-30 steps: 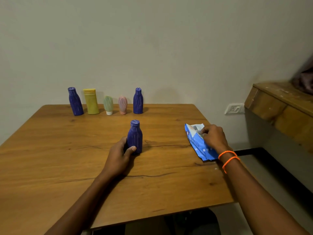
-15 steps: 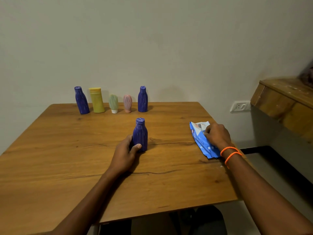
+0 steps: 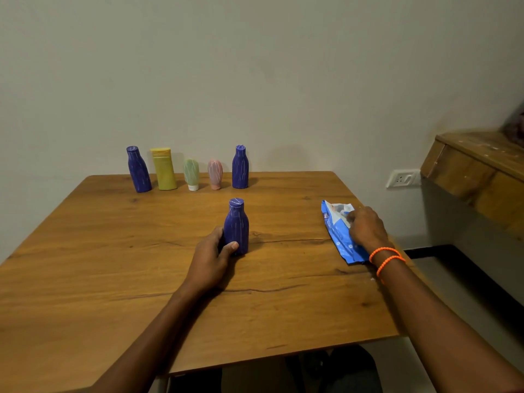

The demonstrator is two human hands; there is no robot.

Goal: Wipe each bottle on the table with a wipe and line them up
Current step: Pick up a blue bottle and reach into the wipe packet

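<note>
A purple bottle (image 3: 237, 225) stands upright in the middle of the wooden table (image 3: 99, 265), and my left hand (image 3: 211, 258) grips its lower part. My right hand (image 3: 365, 229) rests on a blue wipes packet (image 3: 336, 231) at the table's right side, fingers curled at the packet's opening. Along the back edge stand a purple bottle (image 3: 138, 169), a yellow bottle (image 3: 164, 168), a small green tube (image 3: 191, 174), a small pink tube (image 3: 215, 174) and another purple bottle (image 3: 240, 167) in a row.
A wooden cabinet (image 3: 479, 171) juts out at the right, beyond the table's edge. A wall socket (image 3: 402, 178) sits on the wall beside it. The plain wall rises right behind the row of bottles.
Both hands keep their places on the bottle and the packet. The view has shifted slightly, so everything sits a little more to the right and higher than before.
</note>
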